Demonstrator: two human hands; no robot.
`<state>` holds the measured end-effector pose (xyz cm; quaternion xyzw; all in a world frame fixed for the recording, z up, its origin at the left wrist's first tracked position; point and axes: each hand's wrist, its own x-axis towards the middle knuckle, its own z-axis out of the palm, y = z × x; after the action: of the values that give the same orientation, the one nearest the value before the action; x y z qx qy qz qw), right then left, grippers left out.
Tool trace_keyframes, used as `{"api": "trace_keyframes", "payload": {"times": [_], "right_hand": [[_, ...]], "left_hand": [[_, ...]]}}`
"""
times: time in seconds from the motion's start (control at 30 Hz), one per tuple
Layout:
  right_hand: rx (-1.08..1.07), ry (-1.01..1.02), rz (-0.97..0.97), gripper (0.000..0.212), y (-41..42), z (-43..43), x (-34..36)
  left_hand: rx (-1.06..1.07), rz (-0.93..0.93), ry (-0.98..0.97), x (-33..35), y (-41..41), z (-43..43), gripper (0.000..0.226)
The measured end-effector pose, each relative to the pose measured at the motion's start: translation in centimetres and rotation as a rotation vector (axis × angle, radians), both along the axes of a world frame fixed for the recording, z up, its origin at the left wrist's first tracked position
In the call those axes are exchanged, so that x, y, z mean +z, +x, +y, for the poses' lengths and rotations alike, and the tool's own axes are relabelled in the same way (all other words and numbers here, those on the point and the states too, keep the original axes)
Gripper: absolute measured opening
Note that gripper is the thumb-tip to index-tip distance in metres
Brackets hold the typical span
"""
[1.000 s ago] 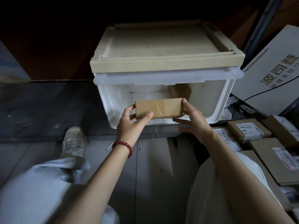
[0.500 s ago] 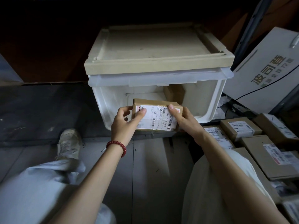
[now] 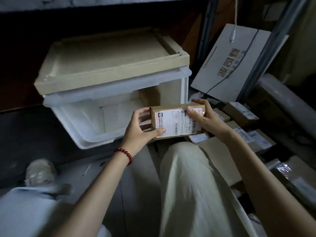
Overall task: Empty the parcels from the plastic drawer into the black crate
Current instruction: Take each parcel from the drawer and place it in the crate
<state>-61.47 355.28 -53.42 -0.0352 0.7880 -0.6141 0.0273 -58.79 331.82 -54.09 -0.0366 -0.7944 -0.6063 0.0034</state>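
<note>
A small brown cardboard parcel (image 3: 177, 123) with a white shipping label facing up is held in front of the pulled-out white plastic drawer (image 3: 89, 134). My left hand (image 3: 138, 132) grips its left end, thumb on the label. My right hand (image 3: 203, 117) grips its right end, thumb on top. Another brown parcel (image 3: 148, 96) stands at the back of the drawer. Several labelled parcels (image 3: 239, 113) lie packed together at the right; the black crate's walls are too dark to make out.
The drawer unit has a beige top (image 3: 109, 62). A large white carton (image 3: 234, 65) with printed characters leans behind the parcels at the right, a cable across it. My knees (image 3: 186, 177) and a shoe (image 3: 41, 171) sit on the grey floor.
The parcel has come out of the drawer and moved right, turned so its label faces up. The view has swung to the right, showing more of the parcels there.
</note>
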Motion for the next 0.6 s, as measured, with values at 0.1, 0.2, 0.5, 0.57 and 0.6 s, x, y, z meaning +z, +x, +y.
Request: {"api": "trace_keyframes", "payload": {"times": [0.1,0.2,0.5,0.57,0.6], "right_hand": [[-0.121,0.043,0.020,0.060,2.0,3.7,1.1],[-0.246,0.108,0.013,0.051,5.7,7.7,1.6],[-0.626,0.187,-0.135,0.052,19.0,15.5,-4.1],[-0.663,0.198,-0.200,0.053,21.6,16.3,-5.3],[-0.696,0.193,-0.226,0.052,22.7,16.5,-5.9]], "left_hand": [[-0.035,0.079,-0.018,1.7,-0.3,4.9,0.061],[-0.134,0.097,-0.101,2.9,-0.2,9.5,0.056],[-0.566,-0.109,-0.283,-1.7,3.3,21.6,0.054],[-0.644,-0.153,-0.319,-3.5,4.6,23.5,0.057],[-0.683,-0.174,-0.331,-4.3,5.2,24.3,0.058]]}}
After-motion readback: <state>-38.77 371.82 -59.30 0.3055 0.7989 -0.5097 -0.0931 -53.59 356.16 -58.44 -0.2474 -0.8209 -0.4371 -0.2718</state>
